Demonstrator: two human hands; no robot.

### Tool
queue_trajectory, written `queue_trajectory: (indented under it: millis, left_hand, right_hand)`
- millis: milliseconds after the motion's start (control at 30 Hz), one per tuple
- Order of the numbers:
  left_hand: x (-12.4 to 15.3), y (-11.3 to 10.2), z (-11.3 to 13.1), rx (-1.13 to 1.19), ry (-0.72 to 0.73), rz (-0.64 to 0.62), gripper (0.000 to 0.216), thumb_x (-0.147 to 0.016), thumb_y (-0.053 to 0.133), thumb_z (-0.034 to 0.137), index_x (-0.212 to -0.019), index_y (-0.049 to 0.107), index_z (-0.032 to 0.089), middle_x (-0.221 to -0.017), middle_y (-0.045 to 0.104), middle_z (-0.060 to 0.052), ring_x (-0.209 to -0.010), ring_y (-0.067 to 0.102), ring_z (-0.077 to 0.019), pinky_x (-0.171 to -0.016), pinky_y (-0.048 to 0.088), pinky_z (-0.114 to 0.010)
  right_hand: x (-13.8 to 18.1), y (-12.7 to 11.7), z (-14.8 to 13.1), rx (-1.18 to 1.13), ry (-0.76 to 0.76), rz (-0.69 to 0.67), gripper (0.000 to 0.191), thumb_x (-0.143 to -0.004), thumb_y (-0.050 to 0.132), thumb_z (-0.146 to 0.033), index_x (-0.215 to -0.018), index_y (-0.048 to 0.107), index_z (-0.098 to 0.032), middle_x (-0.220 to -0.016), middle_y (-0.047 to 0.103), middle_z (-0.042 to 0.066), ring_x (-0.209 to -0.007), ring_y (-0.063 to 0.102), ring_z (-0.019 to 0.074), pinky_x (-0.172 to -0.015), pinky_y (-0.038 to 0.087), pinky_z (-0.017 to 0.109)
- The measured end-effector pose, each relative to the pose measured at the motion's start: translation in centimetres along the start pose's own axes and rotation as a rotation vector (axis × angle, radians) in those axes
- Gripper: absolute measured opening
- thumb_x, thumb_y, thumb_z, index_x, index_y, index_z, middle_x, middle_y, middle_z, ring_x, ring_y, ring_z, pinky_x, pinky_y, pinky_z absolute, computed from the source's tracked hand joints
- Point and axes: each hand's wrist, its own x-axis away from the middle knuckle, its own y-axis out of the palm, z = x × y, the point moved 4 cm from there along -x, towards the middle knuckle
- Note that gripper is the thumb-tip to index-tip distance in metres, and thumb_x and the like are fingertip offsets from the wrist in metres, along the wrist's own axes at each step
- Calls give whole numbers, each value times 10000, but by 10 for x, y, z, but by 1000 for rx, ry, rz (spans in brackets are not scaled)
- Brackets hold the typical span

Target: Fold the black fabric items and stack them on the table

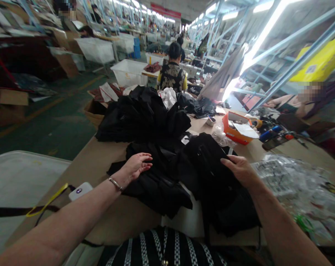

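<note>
Resting on black garments [162, 173], left hand [135, 166], right hand [239, 170], no readable labels.

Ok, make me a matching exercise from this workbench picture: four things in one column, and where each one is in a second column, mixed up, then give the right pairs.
Things:
1. left hand
2. right hand
3. orange box
4. white device

Places:
A. far right part of the table, beyond the garments
B. on the black garment on the right
C. open, above the black fabric pile on the left
D. on the table beside the left forearm, near a yellow strap

Pairs: 1-C, 2-B, 3-A, 4-D
</note>
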Motion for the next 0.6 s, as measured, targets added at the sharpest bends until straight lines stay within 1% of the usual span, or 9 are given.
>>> queue_trajectory:
  millis: [100, 200, 300, 367, 433, 500, 533, 567, 600]
  left_hand:
    - [-4, -18, -12, 2, -26, 43, 168, -696, 609, 70, -838, 551, 138, -710, 632, -49, -498, 620, -145, -450, 501, -230]
    - [-5, -28, -24, 8, -55, 60, 185, -677, 629, 67, -833, 557, 136, -711, 633, -55, -502, 623, -150, -442, 500, -229]
    - [-6, -33, -38, 14, -80, 59, 192, -671, 638, 66, -832, 558, 133, -721, 634, -61, -508, 625, -149, -451, 506, -229]
    - [-6, -34, -47, 16, -98, 58, 186, -676, 636, 72, -833, 557, 133, -717, 632, -60, -499, 620, -145, -450, 507, -231]
    - [-6, -33, -56, 17, -117, 54, 185, -678, 634, 73, -834, 555, 134, -711, 630, -57, -491, 616, -142, -447, 506, -231]
    - [-6, -30, -65, 19, -133, 45, 188, -677, 632, 71, -835, 553, 135, -711, 630, -56, -495, 616, -140, -452, 508, -230]
    - [-6, -29, -69, 20, -140, 40, 191, -676, 633, 72, -836, 551, 135, -715, 631, -57, -501, 619, -140, -458, 510, -230]
    - [-5, -27, -72, 21, -146, 34, 195, -675, 637, 75, -838, 549, 136, -722, 633, -59, -507, 621, -141, -466, 513, -231]
    - [-4, -25, -75, 22, -152, 30, 199, -674, 642, 81, -840, 548, 136, -727, 634, -60, -513, 623, -140, -472, 515, -231]
  right_hand:
    - [16, -45, 25, -155, 167, -9, 337, -643, 694, -480, -797, 650, -184, -661, 653, 41, -546, 605, 187, -500, 489, 296]
    - [27, -105, 57, -191, 236, 143, 291, -597, 719, -473, -716, 658, -215, -669, 665, 112, -521, 616, 200, -512, 495, 337]
    - [25, -149, 82, 86, 198, 249, 280, -603, 693, -483, -701, 659, -223, -709, 660, 177, -576, 635, 232, -567, 493, 391]
    - [18, -156, 82, 407, 50, 409, 318, -639, 638, -516, -746, 645, -216, -751, 650, 192, -625, 633, 270, -592, 485, 444]
    - [9, -130, 71, 607, -100, 520, 358, -709, 566, -522, -859, 625, -203, -861, 640, 182, -708, 631, 283, -647, 490, 464]
    - [-3, -67, 58, 632, -202, 429, 348, -790, 499, -471, -977, 596, -194, -990, 618, 143, -819, 626, 250, -747, 500, 418]
    - [-8, -23, 51, 645, -265, 298, 288, -814, 490, -421, -950, 607, -195, -983, 622, 114, -843, 620, 222, -800, 493, 378]
    - [-12, 29, 44, 707, -351, 52, 263, -869, 425, -339, -977, 598, -174, -1019, 608, 119, -927, 596, 213, -863, 468, 363]
    - [-14, 79, 40, 720, -395, -96, 216, -872, 442, -291, -966, 609, -192, -1016, 612, 88, -967, 580, 189, -888, 455, 316]
